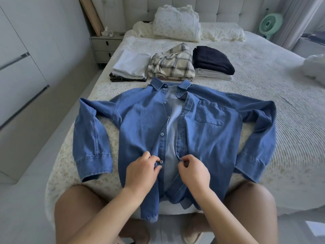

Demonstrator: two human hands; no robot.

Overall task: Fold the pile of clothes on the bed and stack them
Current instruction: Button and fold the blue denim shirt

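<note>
A blue denim shirt [207, 138] lies face up and unbuttoned on the bed [263, 81], its sleeves spread to both sides and its hem hanging over the near edge. My left hand [142, 170] pinches the button placket beside a low button. My right hand [192, 170] pinches the opposite front edge at the same height. Behind the collar stand three folded stacks: white and olive clothes [131, 67], a plaid shirt [173, 66], and a dark navy garment on light grey ones [212, 61].
Pillows and a folded floral quilt [175, 23] lie at the headboard. A nightstand [105, 46] stands left of the bed, a green fan [270, 23] at the back right. A white bundle [314, 67] sits at the right edge. My bare knees flank the bed's near edge.
</note>
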